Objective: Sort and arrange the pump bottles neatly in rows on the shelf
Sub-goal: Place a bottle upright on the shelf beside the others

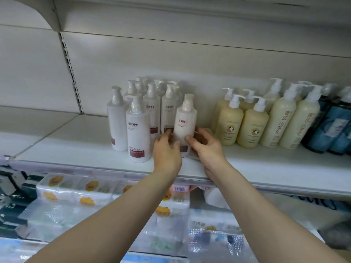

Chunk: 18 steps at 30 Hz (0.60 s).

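Tilted white bottle (pixel 183 122) at frame centre being clasped low by left hand (pixel 167 149) and right hand (pixel 206 147); neighbouring white bottles (pixel 137 128) risk being toppled if nudged.

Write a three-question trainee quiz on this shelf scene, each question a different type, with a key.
1. True or false: both hands, left hand and right hand, grip the same white pump bottle.
2. Which bottles stand immediately right of the white group? A) cream-yellow pump bottles B) blue bottles C) green jars
3. Fill in: the held bottle leans toward the ___.

Key: 1 true; 2 A; 3 right
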Tool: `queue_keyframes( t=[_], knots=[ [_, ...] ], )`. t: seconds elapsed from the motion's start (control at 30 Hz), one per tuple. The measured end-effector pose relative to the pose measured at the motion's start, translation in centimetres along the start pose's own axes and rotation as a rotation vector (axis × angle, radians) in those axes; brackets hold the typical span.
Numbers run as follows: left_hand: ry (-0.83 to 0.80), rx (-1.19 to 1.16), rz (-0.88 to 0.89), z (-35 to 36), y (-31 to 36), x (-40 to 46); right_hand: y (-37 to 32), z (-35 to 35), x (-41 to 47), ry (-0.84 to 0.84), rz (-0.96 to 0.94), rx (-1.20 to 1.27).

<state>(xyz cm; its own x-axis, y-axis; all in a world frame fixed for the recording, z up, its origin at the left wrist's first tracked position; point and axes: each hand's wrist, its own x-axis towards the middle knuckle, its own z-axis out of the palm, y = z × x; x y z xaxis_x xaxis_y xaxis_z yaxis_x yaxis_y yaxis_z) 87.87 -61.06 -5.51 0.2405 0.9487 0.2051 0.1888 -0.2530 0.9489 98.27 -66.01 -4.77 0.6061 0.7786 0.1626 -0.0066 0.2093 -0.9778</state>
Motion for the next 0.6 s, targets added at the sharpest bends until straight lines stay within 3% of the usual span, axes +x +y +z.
queue_keyframes(
  t=[0.33,0.6],
  knots=[
    [-0.132,-0.093,-0.092,1.6,1.2,1.0,0.2,-2.6,0.5,0.256,-0.002,-0.119],
    [-0.15,-0.139,-0.12,4.0,1.3,4.4,0.8,-2.0,2.9,0.309,0.001,-0.218]
  ],
)
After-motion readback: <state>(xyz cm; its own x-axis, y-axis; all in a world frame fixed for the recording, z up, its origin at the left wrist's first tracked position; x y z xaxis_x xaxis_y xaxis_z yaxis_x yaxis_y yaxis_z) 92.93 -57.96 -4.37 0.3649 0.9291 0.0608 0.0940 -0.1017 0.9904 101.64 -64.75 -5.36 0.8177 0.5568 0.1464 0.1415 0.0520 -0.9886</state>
